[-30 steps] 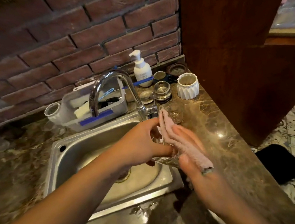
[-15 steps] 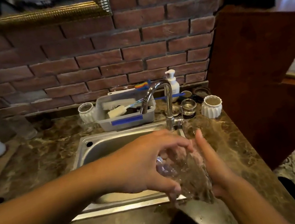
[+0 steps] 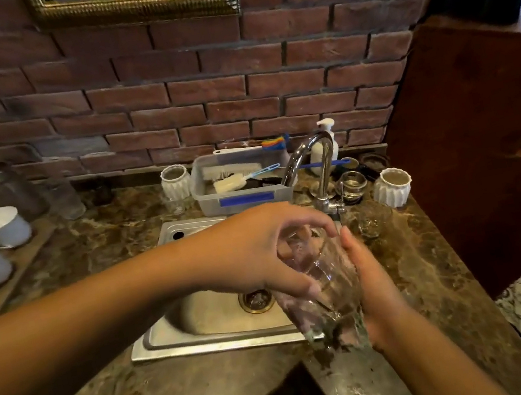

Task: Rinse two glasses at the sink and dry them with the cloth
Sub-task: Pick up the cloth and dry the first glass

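clear glass, faceted walls, tilted w/ one end up toward the tap and the other down toward the viewer. it's held in the air over the front right corner of the sink, btwn both hands. pinkish cloth shows thru and below the glass's lower end, against the right palm; can't tell how much of it wraps the glass.

left arm comes in from the left across the basin. left hand sits over the glass's upper end, fingers curled round the far side, thumb tip on the near side, so it grips the glass.

right forearm comes up from the bottom edge. right hand stands edge-up along the glass's right side, fingers straight and together, pointing away, pressed flat vs cloth and glass; thumb hidden.

second glass stands on the counter just right of the tap, apart from both hands.
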